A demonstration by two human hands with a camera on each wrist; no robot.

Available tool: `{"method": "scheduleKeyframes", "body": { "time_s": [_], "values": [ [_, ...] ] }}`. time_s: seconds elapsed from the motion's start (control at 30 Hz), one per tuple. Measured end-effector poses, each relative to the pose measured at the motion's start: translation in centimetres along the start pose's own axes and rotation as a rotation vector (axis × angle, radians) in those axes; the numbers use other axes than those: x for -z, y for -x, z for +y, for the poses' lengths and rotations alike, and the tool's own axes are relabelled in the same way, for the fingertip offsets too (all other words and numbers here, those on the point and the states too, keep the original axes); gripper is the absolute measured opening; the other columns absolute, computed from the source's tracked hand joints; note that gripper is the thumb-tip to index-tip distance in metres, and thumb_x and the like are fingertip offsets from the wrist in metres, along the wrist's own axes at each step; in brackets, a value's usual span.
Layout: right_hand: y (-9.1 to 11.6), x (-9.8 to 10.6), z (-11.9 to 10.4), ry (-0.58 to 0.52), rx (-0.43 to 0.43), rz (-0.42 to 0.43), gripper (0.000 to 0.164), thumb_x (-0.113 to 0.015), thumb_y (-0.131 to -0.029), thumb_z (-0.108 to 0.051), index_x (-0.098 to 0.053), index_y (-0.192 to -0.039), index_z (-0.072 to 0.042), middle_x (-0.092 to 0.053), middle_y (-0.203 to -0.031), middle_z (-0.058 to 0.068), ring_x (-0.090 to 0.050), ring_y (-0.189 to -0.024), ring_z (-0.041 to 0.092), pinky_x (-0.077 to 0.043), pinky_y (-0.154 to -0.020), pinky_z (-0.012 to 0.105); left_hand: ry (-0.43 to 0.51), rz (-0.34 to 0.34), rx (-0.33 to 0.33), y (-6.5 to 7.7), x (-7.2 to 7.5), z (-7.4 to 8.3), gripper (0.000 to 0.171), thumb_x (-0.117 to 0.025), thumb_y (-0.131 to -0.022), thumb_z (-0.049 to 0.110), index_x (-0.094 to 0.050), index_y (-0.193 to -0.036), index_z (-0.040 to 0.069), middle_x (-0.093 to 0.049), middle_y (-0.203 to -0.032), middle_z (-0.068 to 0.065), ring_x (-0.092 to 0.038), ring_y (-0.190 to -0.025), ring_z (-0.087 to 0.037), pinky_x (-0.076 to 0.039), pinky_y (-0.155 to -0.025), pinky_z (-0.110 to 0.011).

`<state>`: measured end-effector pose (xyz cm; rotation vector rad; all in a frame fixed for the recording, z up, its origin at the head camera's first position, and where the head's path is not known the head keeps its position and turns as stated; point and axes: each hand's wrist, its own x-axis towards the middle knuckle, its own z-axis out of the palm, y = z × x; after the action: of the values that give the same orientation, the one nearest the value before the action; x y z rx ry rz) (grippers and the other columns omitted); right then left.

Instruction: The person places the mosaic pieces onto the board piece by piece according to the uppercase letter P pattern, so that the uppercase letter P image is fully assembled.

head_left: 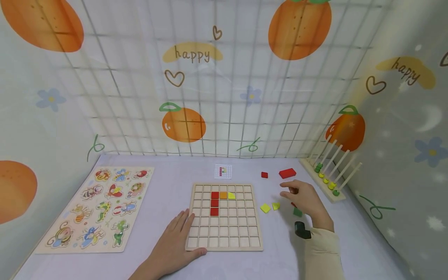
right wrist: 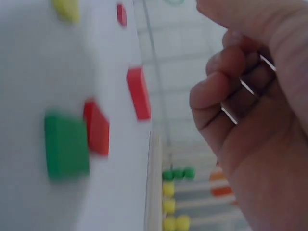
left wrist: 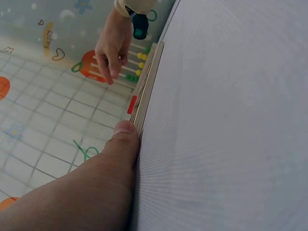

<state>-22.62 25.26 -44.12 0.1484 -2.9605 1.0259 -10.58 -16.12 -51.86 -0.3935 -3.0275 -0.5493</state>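
Note:
My left hand [head_left: 173,243] rests at the lower left corner of a wooden grid board [head_left: 239,231], fingers along its left side and thumb by its near edge. Set in the grid are a column of red squares [head_left: 214,203], an orange square [head_left: 223,195] and a yellow piece [head_left: 231,195] with a cut corner. Right of the board, my right hand [head_left: 306,198] hovers above the table with loosely bent fingers and nothing in them. Beneath it lie a green block [right wrist: 67,147] and a red block [right wrist: 97,129]. Two yellow pieces [head_left: 265,208] lie between this hand and the board.
A small pattern card [head_left: 223,171] lies behind the board. Farther back right are a small red block [head_left: 264,175] and a longer red block [head_left: 287,173]. A bead-peg rack [head_left: 337,197] stands at the right, an animal puzzle board [head_left: 94,210] lies left.

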Motion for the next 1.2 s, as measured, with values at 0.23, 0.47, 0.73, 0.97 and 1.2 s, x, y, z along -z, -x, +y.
{"method": "scheduleKeyframes", "body": {
  "time_s": [0.23, 0.47, 0.73, 0.97, 1.2],
  "values": [
    [1.1, 1.5, 3.9, 0.000, -0.139, 0.020, 0.035, -0.073, -0.094, -0.023, -0.071, -0.126, -0.007, -0.047, -0.085, 0.004, -0.046, -0.084, 0.021, -0.034, -0.060, 0.029, -0.002, 0.000, 0.002, -0.1, -0.1, -0.1, 0.120, -0.053, -0.076, 0.091, -0.033, -0.159, 0.007, -0.027, -0.168, -0.016, -0.027, -0.155, -0.036, -0.028, -0.124, -0.054],
    [1.8, 1.5, 6.4, -0.002, -0.252, -0.024, 0.036, -0.071, -0.094, -0.020, -0.070, -0.128, -0.007, -0.048, -0.089, 0.005, -0.047, -0.091, 0.025, -0.037, -0.065, 0.031, -0.005, 0.000, 0.009, 0.0, -0.1, -0.2, 0.121, -0.051, -0.076, 0.092, -0.032, -0.160, 0.008, -0.026, -0.169, -0.015, -0.026, -0.156, -0.036, -0.028, -0.125, -0.054],
    [1.9, 0.7, 7.4, 0.004, -0.279, -0.065, 0.041, -0.077, -0.090, -0.022, -0.069, -0.128, -0.005, -0.051, -0.089, 0.006, -0.048, -0.093, 0.025, -0.038, -0.066, 0.031, 0.016, -0.015, -0.005, 0.2, 0.3, 0.0, 0.119, -0.053, -0.077, 0.090, -0.031, -0.161, 0.008, -0.024, -0.169, -0.015, -0.024, -0.156, -0.037, -0.027, -0.125, -0.055],
    [1.7, 0.2, 7.3, 0.029, -0.288, -0.074, 0.047, -0.081, -0.088, -0.031, -0.069, -0.124, -0.005, -0.055, -0.093, 0.009, -0.049, -0.098, 0.028, -0.043, -0.071, 0.031, 0.007, -0.015, -0.013, 0.2, 0.2, -0.1, 0.119, -0.051, -0.078, 0.090, -0.030, -0.161, 0.008, -0.023, -0.170, -0.014, -0.023, -0.157, -0.035, -0.026, -0.126, -0.054],
    [1.5, 0.0, 6.5, 0.069, -0.299, -0.079, 0.042, -0.076, -0.090, -0.030, -0.068, -0.121, -0.003, -0.058, -0.096, 0.011, -0.050, -0.098, 0.029, -0.048, -0.074, 0.033, -0.001, -0.009, -0.013, 0.1, 0.2, -0.1, 0.118, -0.050, -0.078, 0.091, -0.030, -0.161, 0.009, -0.024, -0.170, -0.013, -0.024, -0.157, -0.034, -0.026, -0.126, -0.052]
  ]
}}
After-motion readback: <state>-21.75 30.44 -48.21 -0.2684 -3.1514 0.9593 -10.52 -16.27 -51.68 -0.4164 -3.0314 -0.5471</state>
